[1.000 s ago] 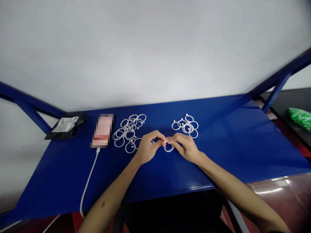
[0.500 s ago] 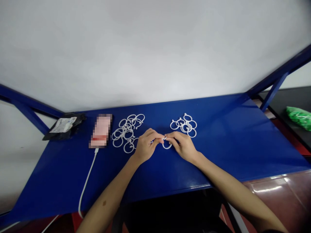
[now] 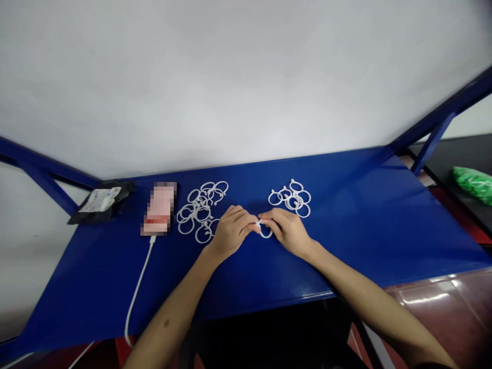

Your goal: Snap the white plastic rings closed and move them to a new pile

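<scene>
My left hand and my right hand meet over the middle of the blue table. Both pinch one small white plastic ring between fingertips, the ring hanging just below the fingers. A pile of several white rings lies to the left of my left hand. A smaller heap of white rings lies just beyond my right hand.
A phone with a white cable lies left of the ring pile. A black packet sits at the table's far left corner. Blue frame bars rise at both sides. A green object lies on a dark surface at right.
Both hands stayed together on the ring; my left fingers have curled tighter and the ring sits closer between the fingertips. The view shifted slightly.
</scene>
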Demonstrator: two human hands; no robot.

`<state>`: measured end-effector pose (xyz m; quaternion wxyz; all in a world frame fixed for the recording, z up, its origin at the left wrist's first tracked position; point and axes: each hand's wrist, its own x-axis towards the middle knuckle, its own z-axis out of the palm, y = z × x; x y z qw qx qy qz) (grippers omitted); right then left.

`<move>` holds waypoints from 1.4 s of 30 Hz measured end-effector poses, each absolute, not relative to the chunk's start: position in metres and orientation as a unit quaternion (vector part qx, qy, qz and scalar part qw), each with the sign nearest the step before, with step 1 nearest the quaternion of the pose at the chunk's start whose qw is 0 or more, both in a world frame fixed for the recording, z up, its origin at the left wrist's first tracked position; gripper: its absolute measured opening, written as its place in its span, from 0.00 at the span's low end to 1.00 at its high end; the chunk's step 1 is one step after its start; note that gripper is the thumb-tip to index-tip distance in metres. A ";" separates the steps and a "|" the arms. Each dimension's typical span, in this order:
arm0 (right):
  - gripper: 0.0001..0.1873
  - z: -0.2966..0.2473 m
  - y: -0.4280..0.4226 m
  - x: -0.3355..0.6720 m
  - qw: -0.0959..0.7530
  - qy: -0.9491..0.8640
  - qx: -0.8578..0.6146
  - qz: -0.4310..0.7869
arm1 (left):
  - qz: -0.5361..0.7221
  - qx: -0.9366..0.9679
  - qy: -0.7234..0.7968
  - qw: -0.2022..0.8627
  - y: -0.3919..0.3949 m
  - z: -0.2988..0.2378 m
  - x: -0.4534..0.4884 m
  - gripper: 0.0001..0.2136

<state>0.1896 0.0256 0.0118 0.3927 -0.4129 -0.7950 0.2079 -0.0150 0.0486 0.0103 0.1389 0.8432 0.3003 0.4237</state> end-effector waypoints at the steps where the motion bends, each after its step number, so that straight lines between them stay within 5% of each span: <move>1: 0.09 0.012 0.026 0.190 0.394 -0.796 -0.411 0.206 | 0.422 0.844 0.303 0.134 0.048 0.011 -0.015 0.07; 16: 0.10 0.015 0.031 0.199 0.389 -0.837 -0.316 0.220 | 0.399 0.852 0.310 0.135 0.045 0.009 -0.014 0.15; 23: 0.11 0.013 0.032 0.198 0.369 -0.820 -0.403 0.171 | 0.320 0.858 0.372 0.154 0.055 0.013 -0.023 0.06; 33: 0.13 0.015 0.059 0.238 0.344 -0.726 -0.594 -0.033 | 0.146 0.854 0.478 0.146 0.062 0.023 -0.044 0.06; 42: 0.13 0.019 0.051 0.224 0.340 -0.755 -0.558 -0.050 | 0.156 0.836 0.497 0.174 0.065 0.020 -0.045 0.08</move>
